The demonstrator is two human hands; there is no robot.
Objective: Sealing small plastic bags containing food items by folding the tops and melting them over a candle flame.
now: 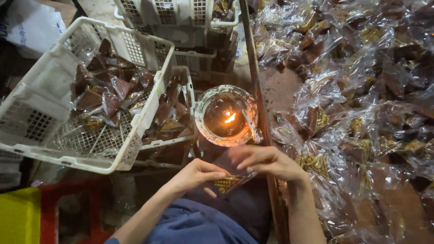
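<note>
Hands meet over a small clear packet (229, 180) just below a lit lamp: the left hand (196, 174) pinches the packet's near left edge between thumb and fingertips, while the right hand (266, 161) closes its fingers over the packet's top right corner. The packet, triangular and dark brown inside with a gold printed label, sits between both hands above the person's blue-clad lap (199, 226).

Directly above the hands stands a round white-rimmed bowl (202, 118) holding dark liquid and a small burning flame (230, 118). A thin wooden strip (253, 58) runs down the scene just right of the bowl, edging the bench (280, 88), which is heaped with loose packets (361, 99) of the same kind in crinkled clear wrap.

To the left, a tilted white plastic crate (40, 97) holds more brown packets, and a second white crate (187, 90) lies partly beneath it, just beside the bowl. Further white crates (181, 13) are stacked at the top of the frame. A yellow and red plastic object (27, 214) shows at the lower left corner.
</note>
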